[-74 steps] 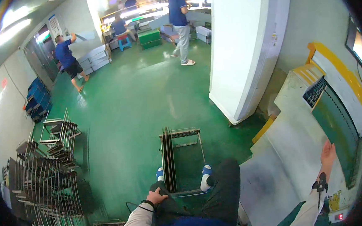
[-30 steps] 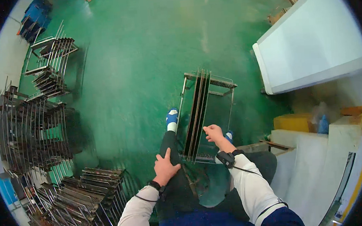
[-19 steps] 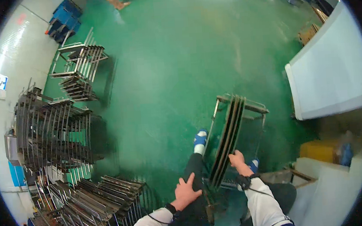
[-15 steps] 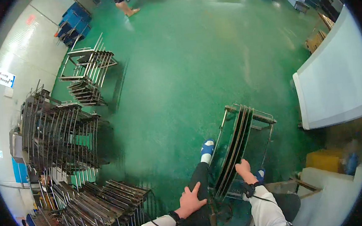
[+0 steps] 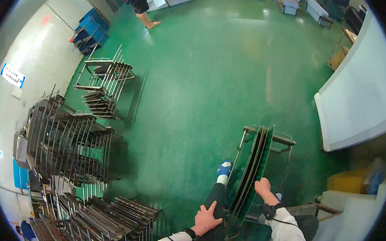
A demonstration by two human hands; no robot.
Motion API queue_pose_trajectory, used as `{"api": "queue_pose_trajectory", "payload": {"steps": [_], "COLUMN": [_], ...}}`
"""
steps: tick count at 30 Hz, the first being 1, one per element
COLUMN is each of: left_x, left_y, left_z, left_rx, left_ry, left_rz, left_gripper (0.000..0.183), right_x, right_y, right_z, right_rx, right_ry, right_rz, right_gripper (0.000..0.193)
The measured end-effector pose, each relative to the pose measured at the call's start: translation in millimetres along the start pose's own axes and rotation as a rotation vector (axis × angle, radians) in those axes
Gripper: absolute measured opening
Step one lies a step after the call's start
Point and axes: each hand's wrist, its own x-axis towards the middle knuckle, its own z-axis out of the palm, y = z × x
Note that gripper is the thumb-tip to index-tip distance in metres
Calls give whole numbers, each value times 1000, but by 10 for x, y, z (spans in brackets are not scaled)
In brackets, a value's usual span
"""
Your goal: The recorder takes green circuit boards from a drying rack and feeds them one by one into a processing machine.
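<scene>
A low metal rack (image 5: 283,137) with slotted ends stands on the floor between my feet. Several thin flat boards (image 5: 254,156) stand on edge in it, close together. The rightmost, a thin green board (image 5: 265,153), leans a little apart from the others. My right hand (image 5: 263,186) is closed at this board's near right edge, its fingertips partly hidden. My left hand (image 5: 205,219) lies on my left knee with its fingers spread, holding nothing. My left foot, in a blue and white slipper (image 5: 224,167), is beside the rack's left side.
Several more metal racks (image 5: 76,146) crowd the left side along a pale wall (image 5: 31,51). Blue crates (image 5: 90,31) are stacked farther back. A large white panel (image 5: 356,86) stands at the right, above a yellow box (image 5: 347,181). Another person (image 5: 142,10) stands at the far end.
The view has tilted up, so more of the far floor and the other person shows. The rightmost board has swung away from the others, with my right hand at its edge. My left hand stays put.
</scene>
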Motion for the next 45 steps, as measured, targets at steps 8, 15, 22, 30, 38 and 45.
{"api": "queue_pose_trajectory", "payload": {"steps": [8,15,22,30,38,45], "left_x": [-111,-164,-256,-47,416,95], "left_y": [-27,-179,-199,-403,-297,-194], "left_z": [105,258,402,583,609,431], "left_rx": [-28,-32,-2,68,360,225], "left_ry": [51,109,107,23,-35,-135], "left_rz": [79,106,170,352,541,657], "left_gripper": [90,91,90,85,79,59], "right_x": [-550,-1831,-3321,-4746,-6105,-6213], "right_y": [465,896,1663,2261,3251,3693], "right_z": [-709,-1794,-2615,-2947,-2642,-2370], "right_rx": [151,649,1078,1493,1839,1843], "right_ry": [133,130,474,783,1239,1338], "right_rz": [-206,-217,-331,-469,-652,-816], "right_gripper": [30,26,32,41,43,36]}}
